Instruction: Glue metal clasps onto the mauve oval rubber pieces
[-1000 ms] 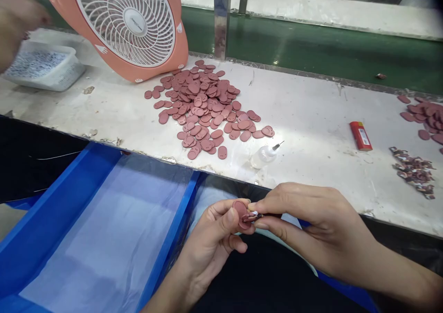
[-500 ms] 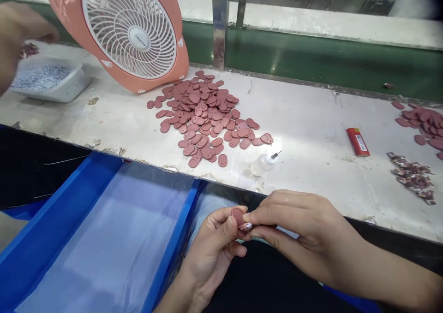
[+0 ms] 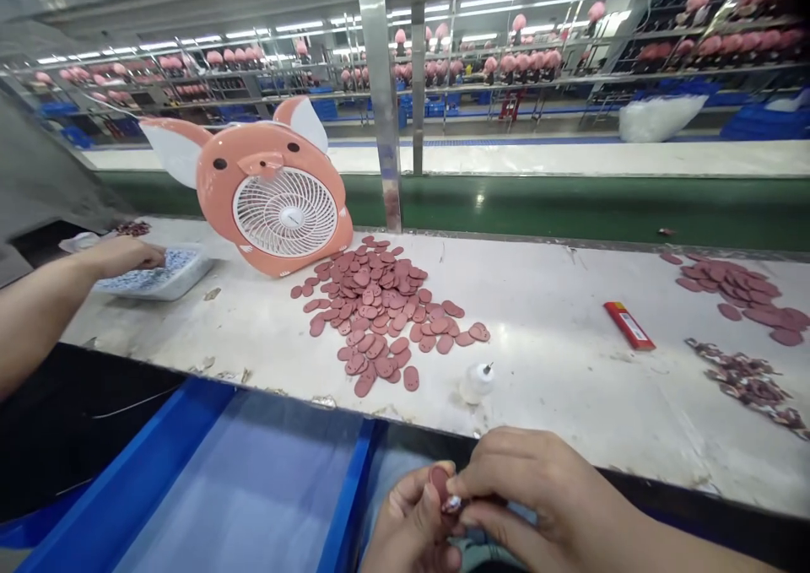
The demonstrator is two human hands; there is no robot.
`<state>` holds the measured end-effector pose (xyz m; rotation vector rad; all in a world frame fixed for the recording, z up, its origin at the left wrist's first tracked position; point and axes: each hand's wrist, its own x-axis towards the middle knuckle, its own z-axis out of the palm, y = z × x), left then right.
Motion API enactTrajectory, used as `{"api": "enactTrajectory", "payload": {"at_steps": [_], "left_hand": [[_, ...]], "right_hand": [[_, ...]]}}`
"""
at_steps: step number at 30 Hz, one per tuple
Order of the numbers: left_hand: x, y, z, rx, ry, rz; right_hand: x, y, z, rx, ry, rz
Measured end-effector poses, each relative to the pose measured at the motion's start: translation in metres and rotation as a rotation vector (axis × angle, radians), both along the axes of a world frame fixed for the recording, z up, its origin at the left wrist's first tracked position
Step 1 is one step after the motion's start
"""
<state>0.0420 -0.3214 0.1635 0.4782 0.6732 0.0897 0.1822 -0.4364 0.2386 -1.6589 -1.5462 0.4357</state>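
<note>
Between thumb and fingers, my left hand [image 3: 411, 518] holds a reddish-brown oval disc [image 3: 439, 480] at the bottom of the view. My right hand [image 3: 537, 493] pinches a small shiny piece [image 3: 451, 503] against the lower part of that disc; its exact kind is too small to make out. Just beyond the hands, on the table, stands a small white dropper bottle [image 3: 477, 383] with a thin dark tip. A large heap of similar oval discs [image 3: 380, 303] spreads over the table farther back.
An orange animal-shaped fan [image 3: 272, 185] stands behind the heap. At left, a co-worker's hand [image 3: 126, 255] reaches into a white tray [image 3: 183, 282]. A red box [image 3: 629, 327], more discs [image 3: 734, 286] and small brown pieces [image 3: 750, 379] lie right. A blue bin [image 3: 208, 404] sits below the table edge.
The view has tilted up, so the hands appear lower and the far shelves show. The co-worker's hand has come down into the tray. Both my hands keep hold of the disc and shiny piece.
</note>
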Motion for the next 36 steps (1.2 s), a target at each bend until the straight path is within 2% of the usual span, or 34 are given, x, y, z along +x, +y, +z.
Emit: {"api": "enactTrajectory", "payload": {"at_steps": [4,8,16,23,26,30,32,36], "left_hand": [[0.000,-0.008,0.017,-0.042,0.046,0.104],[0.001,-0.010,0.026,-0.047,0.085,0.111],[-0.004,-0.007,0.019,-0.018,0.056,0.068],[-0.005,-0.001,0.017,-0.047,-0.082,-0.001],[-0.005,0.001,0.019,-0.165,-0.126,-0.003],[-0.006,0.004,0.019,-0.310,-0.052,0.003],[-0.006,0.004,0.018,-0.320,-0.071,-0.003],[-0.003,0.005,0.014,-0.238,-0.216,-0.024]], "right_hand": [[-0.001,-0.003,0.002,-0.046,0.037,-0.003],[0.001,-0.005,0.001,-0.067,0.068,0.001],[0.004,-0.003,0.005,-0.078,0.047,0.032],[0.006,-0.002,0.015,-0.091,0.029,0.073],[0.007,-0.004,0.019,-0.072,0.033,0.023],[0.004,-0.004,0.015,-0.001,0.077,-0.062],[0.002,0.000,0.011,0.000,0.098,-0.070],[0.001,0.006,0.009,-0.010,0.137,-0.084]]}}
